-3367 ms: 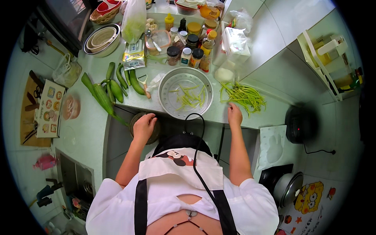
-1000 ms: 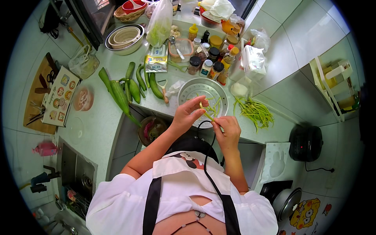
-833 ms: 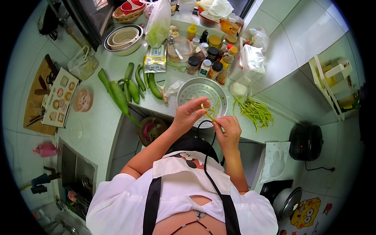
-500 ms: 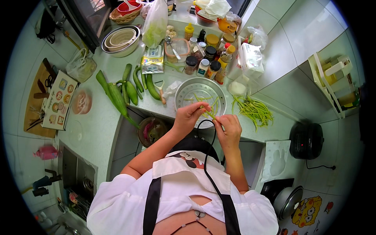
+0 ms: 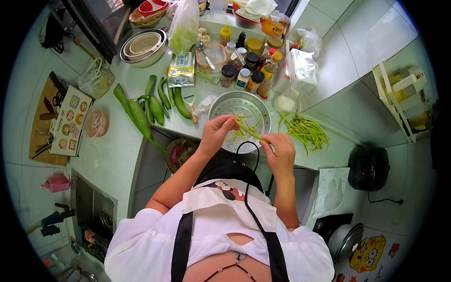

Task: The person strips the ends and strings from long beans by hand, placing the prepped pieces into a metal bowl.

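Both of my hands hold one long green bean (image 5: 247, 130) stretched between them, just above the near rim of a perforated metal steamer tray (image 5: 221, 106). My left hand (image 5: 216, 134) pinches its left end, my right hand (image 5: 280, 150) its right end. Several cut green bean pieces (image 5: 249, 123) lie in the tray. A loose pile of whole green beans (image 5: 305, 131) rests on the counter to the right of the tray.
Several cucumbers and long ridged gourds (image 5: 148, 105) lie left of the tray beside a peeler (image 5: 191, 107). Jars and bottles (image 5: 246, 70) crowd the back. Stacked bowls (image 5: 141, 46) sit far left, a black rice cooker (image 5: 368, 168) right, a scrap bowl (image 5: 178, 154) below the counter edge.
Earlier my hands rested apart at the counter edge. They then came together over the tray with a bean held between them; in the last second they have hardly moved.
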`<state>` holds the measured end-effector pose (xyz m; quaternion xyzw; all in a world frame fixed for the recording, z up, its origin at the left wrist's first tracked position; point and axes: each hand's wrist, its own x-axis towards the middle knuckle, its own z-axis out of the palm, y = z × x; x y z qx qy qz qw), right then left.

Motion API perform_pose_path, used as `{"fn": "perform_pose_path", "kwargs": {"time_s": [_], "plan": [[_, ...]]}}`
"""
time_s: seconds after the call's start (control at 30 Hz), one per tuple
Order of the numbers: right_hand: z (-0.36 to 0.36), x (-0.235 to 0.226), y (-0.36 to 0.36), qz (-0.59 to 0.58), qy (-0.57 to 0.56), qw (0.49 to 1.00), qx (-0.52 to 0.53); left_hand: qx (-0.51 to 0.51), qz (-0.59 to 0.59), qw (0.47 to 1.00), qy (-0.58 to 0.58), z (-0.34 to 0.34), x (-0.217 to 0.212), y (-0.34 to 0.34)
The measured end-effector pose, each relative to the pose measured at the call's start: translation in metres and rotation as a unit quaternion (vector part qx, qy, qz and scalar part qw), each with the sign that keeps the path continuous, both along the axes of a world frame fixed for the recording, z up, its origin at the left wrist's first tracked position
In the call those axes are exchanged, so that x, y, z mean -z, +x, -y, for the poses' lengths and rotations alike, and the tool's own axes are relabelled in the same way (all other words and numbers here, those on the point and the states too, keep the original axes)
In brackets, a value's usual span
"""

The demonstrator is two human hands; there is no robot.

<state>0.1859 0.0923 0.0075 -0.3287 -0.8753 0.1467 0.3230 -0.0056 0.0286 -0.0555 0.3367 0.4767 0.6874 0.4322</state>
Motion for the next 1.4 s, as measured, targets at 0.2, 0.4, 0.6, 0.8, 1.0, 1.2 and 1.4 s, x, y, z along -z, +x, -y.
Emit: {"fn": "perform_pose_path", "kwargs": {"time_s": [0.2,0.4,0.6,0.8,1.0,1.2,1.4], "plan": [[-0.004,-0.004,0.005,-0.018,-0.041,0.999,0.008,-0.138,-0.448,0.882,0.057,-0.004,-0.013,0.003],[-0.002,-0.005,0.001,-0.06,-0.086,0.994,0.026,-0.12,-0.522,0.843,0.051,0.001,-0.021,0.007],[0.008,0.0,-0.005,-0.079,-0.152,0.985,-0.02,-0.066,-0.299,0.952,-0.025,0.002,-0.01,0.01],[0.006,0.0,-0.013,-0.074,-0.125,0.989,-0.023,-0.058,-0.252,0.966,-0.004,0.011,-0.015,0.008],[0.011,0.003,-0.024,-0.06,-0.09,0.992,-0.062,-0.04,-0.195,0.98,0.002,0.018,-0.024,0.007],[0.01,0.007,-0.027,-0.029,-0.052,0.996,-0.061,-0.008,-0.136,0.991,-0.009,0.023,-0.019,0.008],[0.012,0.007,-0.027,-0.014,-0.025,0.999,-0.041,-0.01,-0.13,0.991,-0.035,0.024,-0.019,0.012]]}}
